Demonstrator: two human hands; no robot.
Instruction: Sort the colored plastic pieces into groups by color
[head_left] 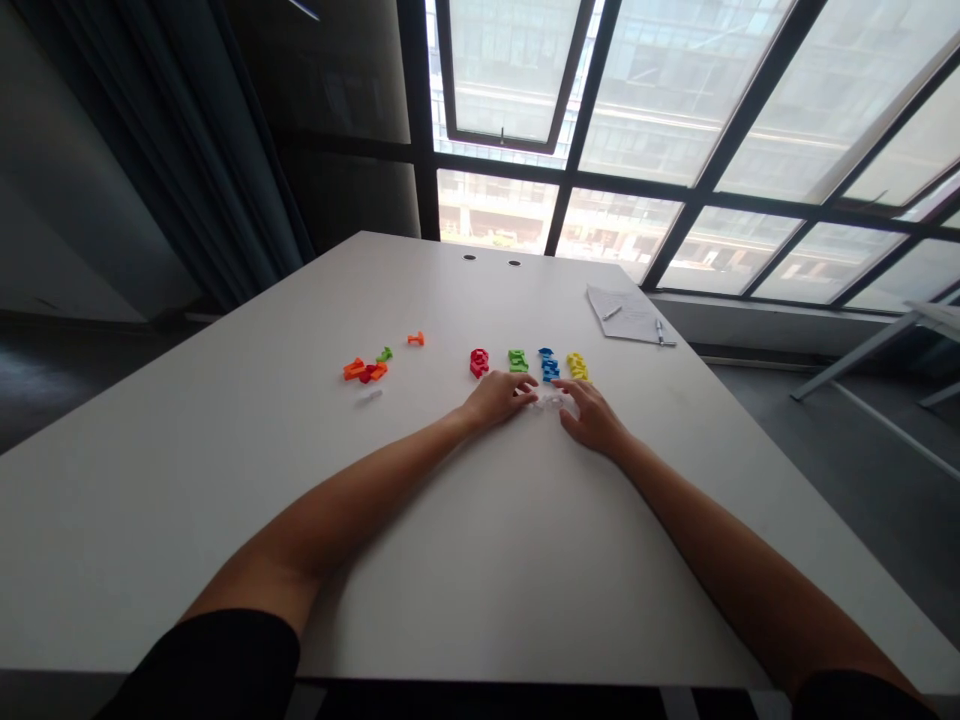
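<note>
My left hand [499,398] and my right hand [592,418] rest palm down on the white table [480,560], fingertips facing each other. Between them lie small transparent plastic pieces [545,403], which both hands are nearest to. Just beyond my fingers stand small groups of plastic pieces in a row: red [479,362], green [517,360], blue [549,365] and yellow [577,366]. Further left lie a mixed orange, red and green heap [366,371], a lone orange piece [415,339] and a transparent piece [369,396].
A sheet of paper [626,314] lies at the far right of the table, with a pen [660,333] on it. The table's far edge has two small round holes [491,260]. Large windows stand behind it, a dark curtain [210,150] at left.
</note>
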